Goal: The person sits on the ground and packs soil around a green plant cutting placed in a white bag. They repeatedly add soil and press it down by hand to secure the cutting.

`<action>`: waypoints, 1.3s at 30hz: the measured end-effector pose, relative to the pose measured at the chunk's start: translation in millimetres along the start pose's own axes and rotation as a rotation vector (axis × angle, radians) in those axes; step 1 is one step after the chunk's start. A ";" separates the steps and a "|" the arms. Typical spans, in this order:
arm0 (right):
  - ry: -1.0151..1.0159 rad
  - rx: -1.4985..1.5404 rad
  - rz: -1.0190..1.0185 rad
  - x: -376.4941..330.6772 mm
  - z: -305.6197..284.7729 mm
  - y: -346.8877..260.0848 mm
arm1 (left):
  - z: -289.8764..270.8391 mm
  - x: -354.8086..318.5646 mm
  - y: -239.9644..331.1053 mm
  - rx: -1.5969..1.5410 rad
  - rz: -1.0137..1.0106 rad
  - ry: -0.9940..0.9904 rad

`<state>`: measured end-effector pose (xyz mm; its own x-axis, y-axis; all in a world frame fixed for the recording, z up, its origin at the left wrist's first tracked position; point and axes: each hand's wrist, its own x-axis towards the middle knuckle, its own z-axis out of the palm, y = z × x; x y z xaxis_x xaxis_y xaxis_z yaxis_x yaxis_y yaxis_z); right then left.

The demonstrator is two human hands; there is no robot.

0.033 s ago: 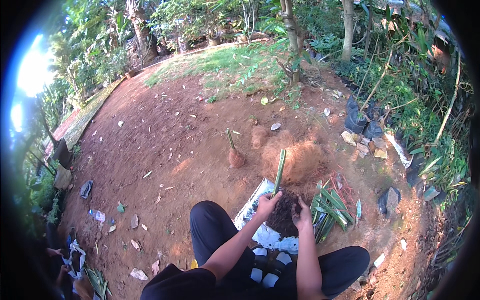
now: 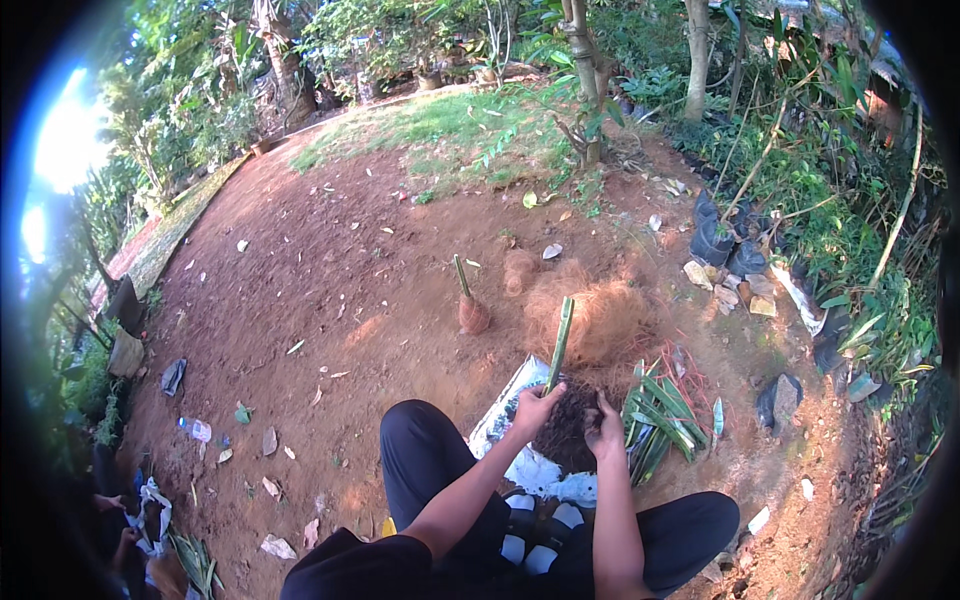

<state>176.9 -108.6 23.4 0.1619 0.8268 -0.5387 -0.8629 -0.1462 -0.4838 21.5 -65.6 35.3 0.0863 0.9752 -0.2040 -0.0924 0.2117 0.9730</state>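
Note:
My left hand (image 2: 537, 410) is closed round the lower end of a long green leaf cutting (image 2: 564, 335), which points up and away from me. To its right, my right hand (image 2: 604, 432) is raised with curled, soil-darkened fingers; what they hold, if anything, I cannot make out. Dark soil (image 2: 566, 435) shows between and below the hands, on an opened white sack (image 2: 535, 472). Beyond the sack lies a heap of brown fibre (image 2: 590, 318). Left of the heap stands a fibre-wrapped ball (image 2: 474, 316) with a green cutting (image 2: 461, 275) sticking up from it.
Cut green leaves (image 2: 665, 415) lie in a pile right of the sack, by reddish strings (image 2: 685, 365). Black plant bags (image 2: 712, 242) stand at the right. A plastic bottle (image 2: 196, 430) lies on the left. Another person's hand (image 2: 110, 503) shows at lower left.

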 end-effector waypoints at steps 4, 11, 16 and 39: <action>-0.115 0.077 0.003 4.4 -11.1 -1.9 | 4.6 1.3 1.0 0.044 0.036 0.030; -0.109 0.100 -0.022 4.4 -3.4 -7.0 | 8.1 9.2 14.6 -0.053 -0.087 -0.004; 0.006 -0.043 -0.103 -2.0 8.8 -6.2 | 9.6 11.1 14.4 -0.020 -0.042 0.007; -0.193 -0.260 -0.015 0.3 9.8 3.9 | -10.9 16.2 31.2 -0.160 -0.050 0.360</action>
<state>168.8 -103.6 28.1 0.0583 0.9139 -0.4018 -0.7061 -0.2468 -0.6637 9.2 -42.5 61.2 -0.2563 0.9178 -0.3032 -0.2525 0.2392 0.9376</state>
